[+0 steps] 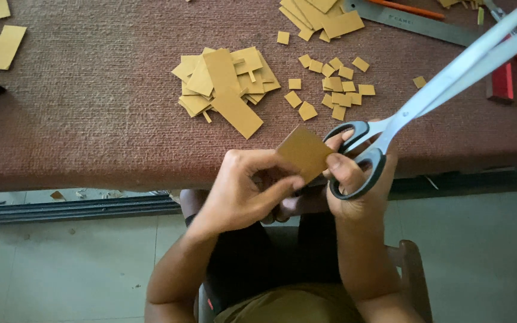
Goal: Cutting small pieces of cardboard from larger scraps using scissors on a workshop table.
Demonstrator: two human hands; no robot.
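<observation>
flat square piece of tan cardboard (304, 153) held in the air just in front of the near edge of the brown fabric-covered surface (91, 119), between both hands, above the lap. looks light and thin, fairly stiff, probably easy to bend or crease if squeezed hard; not slippery, matte face. best taken by the edges or corners, as now.

left hand (240, 194) raised from below, wrist bent, fingers (282, 186) curled and pinching the lower left edge of the card, thumb under, other fingertips on top. right hand (354, 185) close beside it, forearm coming up from the body; thumb touching the right edge of the card, while the same hand carries large scissors with grey-black handles and pale blue blades (414, 104). fingers threaded through the handle loops; blades nearly pressed together, pointing away up and to the right over the surface, not touching the card.

on the surface, well apart from the hands: a heap of tan cardboard strips (225, 84), many small tan squares (336, 84) scattered beside it, another pile of tan pieces (321, 18) farther away, a grey metal ruler (414, 23), a red tool (501, 81) at the right edge.
</observation>
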